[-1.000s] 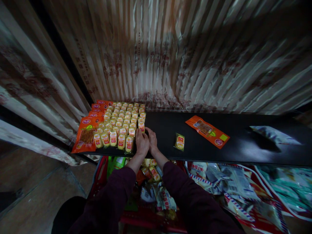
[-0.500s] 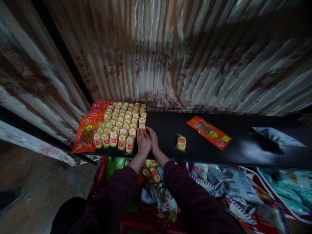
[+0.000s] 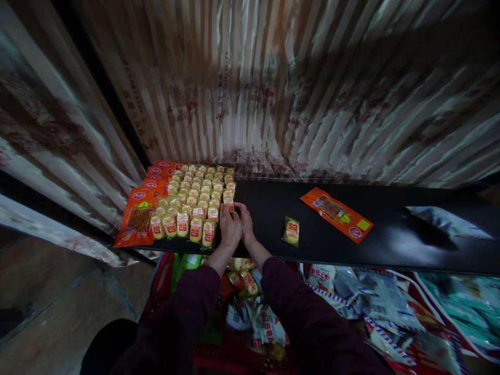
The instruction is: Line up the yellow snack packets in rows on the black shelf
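Observation:
Rows of small yellow wrapped cakes (image 3: 196,228) stand on the left part of the black shelf (image 3: 265,208). My left hand (image 3: 230,226) and my right hand (image 3: 245,221) are side by side at the right end of these rows. Their fingers close around a wrapped cake (image 3: 228,200) in the rightmost column; its upper part shows above my left fingers. One more cake packet (image 3: 291,230) lies alone to the right of my hands. Orange snack packets (image 3: 136,219) overlap at the far left of the shelf.
Another orange packet (image 3: 336,213) and a white-blue packet (image 3: 449,221) lie further right on the shelf. Below its front edge, a red basket (image 3: 166,281) and white-rimmed baskets (image 3: 429,297) hold snack bags. A pleated, printed curtain (image 3: 253,94) hangs behind.

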Tool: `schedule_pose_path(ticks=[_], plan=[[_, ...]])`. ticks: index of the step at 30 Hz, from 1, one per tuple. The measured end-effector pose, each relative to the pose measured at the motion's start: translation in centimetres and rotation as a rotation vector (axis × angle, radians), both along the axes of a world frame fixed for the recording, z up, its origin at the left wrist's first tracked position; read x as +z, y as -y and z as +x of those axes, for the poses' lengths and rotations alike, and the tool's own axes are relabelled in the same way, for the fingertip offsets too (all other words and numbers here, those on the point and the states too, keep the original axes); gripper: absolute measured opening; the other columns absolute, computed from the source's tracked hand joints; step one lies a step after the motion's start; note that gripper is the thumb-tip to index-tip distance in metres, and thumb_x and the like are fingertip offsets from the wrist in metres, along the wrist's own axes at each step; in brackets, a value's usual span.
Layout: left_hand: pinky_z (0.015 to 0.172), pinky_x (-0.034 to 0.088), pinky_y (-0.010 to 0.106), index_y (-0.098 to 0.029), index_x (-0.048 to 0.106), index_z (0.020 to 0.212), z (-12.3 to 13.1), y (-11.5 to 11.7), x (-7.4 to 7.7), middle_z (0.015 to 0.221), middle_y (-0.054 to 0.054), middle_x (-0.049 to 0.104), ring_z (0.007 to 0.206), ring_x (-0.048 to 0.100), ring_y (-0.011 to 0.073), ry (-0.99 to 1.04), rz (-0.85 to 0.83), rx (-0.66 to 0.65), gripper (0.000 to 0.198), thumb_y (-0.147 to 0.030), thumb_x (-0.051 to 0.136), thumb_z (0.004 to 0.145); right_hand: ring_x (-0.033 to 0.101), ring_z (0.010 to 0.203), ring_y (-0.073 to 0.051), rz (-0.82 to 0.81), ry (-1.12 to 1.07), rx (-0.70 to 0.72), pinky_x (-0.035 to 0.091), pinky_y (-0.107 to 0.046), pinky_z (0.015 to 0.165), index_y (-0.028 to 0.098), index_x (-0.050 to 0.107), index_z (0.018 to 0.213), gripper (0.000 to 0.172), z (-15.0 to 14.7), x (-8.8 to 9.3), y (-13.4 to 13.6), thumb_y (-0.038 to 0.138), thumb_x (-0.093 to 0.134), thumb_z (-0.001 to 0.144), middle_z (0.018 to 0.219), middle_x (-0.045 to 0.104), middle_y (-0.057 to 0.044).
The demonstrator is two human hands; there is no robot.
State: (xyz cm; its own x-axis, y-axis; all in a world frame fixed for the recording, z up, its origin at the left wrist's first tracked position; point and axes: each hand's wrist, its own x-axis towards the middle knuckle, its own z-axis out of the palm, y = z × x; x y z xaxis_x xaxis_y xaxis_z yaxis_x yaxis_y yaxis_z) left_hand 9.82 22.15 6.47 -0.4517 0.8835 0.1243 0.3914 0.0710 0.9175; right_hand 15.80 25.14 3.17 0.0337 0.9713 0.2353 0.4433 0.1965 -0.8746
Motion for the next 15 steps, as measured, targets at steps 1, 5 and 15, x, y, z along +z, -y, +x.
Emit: schedule_pose_path(ticks=[1,5,15], plan=[[0.109,0.029,0.037,-0.016,0.054,0.113,-0.03,-0.01,0.06,0.129,0.013,0.053,0.128,0.041,0.0208,0.002,0.0,-0.002,0.034,-0.014,0.04,0.082,0.057,0.093,-0.023,-0.008,-0.006,0.0,0.045,-0.037,0.085,0.019,0.058,0.104,0.034,-0.03,0.01,-0.04,0.031,0.053,0.073,0.101,0.065,-0.008],[0.109,0.029,0.036,-0.015,0.055,0.112,-0.11,-0.04,0.31,0.127,0.013,0.054,0.128,0.041,0.0212,0.007,-0.013,-0.015,0.034,-0.014,0.041,0.081,0.057,0.096,-0.023,-0.04,-0.012,-0.017,0.045,-0.037,0.086,0.019,0.057,0.104,0.033,-0.12,0.17,0.02,0.032,0.053,0.073,0.102,0.065,-0.008],[0.111,0.027,0.039,-0.018,0.055,0.114,-0.11,-0.33,0.31,0.128,0.009,0.055,0.13,0.039,0.0212,0.019,0.008,-0.026,0.037,-0.014,0.043,0.079,0.059,0.094,-0.019,-0.054,-0.105,-0.017,0.046,-0.035,0.087,0.023,0.055,0.104,0.029,-0.25,-0.31,0.49,0.028,0.053,0.075,0.104,0.065,-0.004]])
